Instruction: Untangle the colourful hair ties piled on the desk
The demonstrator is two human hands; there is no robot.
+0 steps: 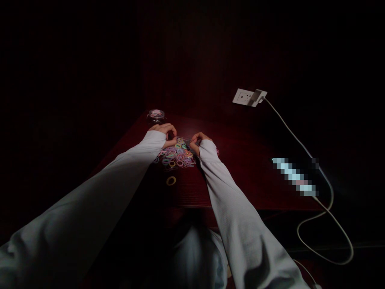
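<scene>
Nearest, a yellow ring [171, 181] lies apart on the dark red table [240, 160]. Beyond it sits a pile of colored bands [177, 154]. Left hand [165, 132] and right hand [201, 141] flank the pile's far part, fingers curled, thumbs near forefingers; grip contents cannot be told. Farther left stands a round container [157, 115].

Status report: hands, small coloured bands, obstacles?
Left hand, right hand: fingers curled beside pile of small multicoloured bands. Grip unclear. Yellow ring lies apart. No visible obstacle.
</scene>
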